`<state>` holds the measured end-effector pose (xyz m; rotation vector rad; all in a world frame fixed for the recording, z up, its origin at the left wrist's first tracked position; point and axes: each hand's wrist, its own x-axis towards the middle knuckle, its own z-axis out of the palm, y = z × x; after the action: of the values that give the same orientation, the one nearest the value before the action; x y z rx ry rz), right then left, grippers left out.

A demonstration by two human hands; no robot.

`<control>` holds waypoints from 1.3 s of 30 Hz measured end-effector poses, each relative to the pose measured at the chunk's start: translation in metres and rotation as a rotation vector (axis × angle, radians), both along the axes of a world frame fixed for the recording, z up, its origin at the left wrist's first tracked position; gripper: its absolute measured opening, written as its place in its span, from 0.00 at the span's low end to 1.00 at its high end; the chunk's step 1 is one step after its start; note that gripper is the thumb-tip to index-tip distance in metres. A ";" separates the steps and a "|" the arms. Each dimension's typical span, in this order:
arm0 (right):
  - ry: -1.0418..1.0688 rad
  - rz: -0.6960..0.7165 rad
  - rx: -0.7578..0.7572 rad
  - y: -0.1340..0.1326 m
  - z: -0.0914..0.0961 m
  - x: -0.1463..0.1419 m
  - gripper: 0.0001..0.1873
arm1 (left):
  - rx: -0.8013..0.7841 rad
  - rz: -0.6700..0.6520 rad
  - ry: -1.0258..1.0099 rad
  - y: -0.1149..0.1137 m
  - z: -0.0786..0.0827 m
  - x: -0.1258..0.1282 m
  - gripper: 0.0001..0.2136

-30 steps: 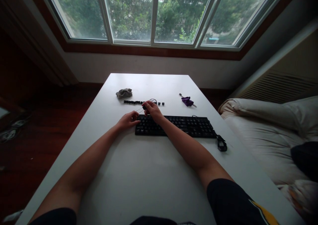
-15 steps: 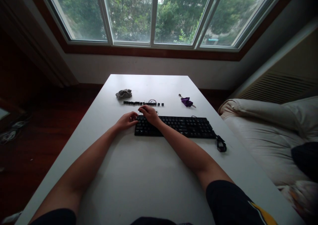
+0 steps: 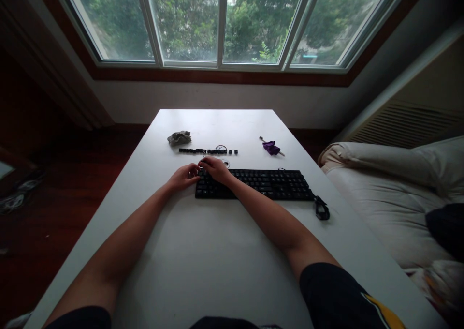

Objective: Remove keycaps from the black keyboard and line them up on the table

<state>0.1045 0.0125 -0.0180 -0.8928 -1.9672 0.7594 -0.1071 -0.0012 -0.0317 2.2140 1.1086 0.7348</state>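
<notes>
Plainly, keys (image 3: pixel 266 185) in keyboard (image 3: pixel 286 198), hands (image 3: pixel 216 169) at left end.

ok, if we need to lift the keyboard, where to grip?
I'd take the keyboard by both short ends, one hand from each side, thumbs on top: it lies flat, long and thin, lengthwise across the table. The left hand is at its left end. On the right, grip toward the far corner; a black cable bundle lies by the near one.
</notes>
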 end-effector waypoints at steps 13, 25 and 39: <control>0.012 0.011 -0.022 -0.010 0.006 0.001 0.12 | -0.026 0.067 -0.059 0.002 -0.004 0.004 0.16; 0.132 0.037 -0.217 -0.003 0.000 0.003 0.15 | -0.092 0.110 -0.122 0.001 -0.008 0.012 0.14; 0.271 -0.062 -0.243 -0.002 -0.007 -0.001 0.14 | -0.071 0.169 -0.235 -0.002 -0.007 0.019 0.12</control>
<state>0.1039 0.0104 -0.0247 -0.9339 -1.6261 1.0411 -0.0878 -0.0033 -0.0386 1.9341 1.1908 0.9830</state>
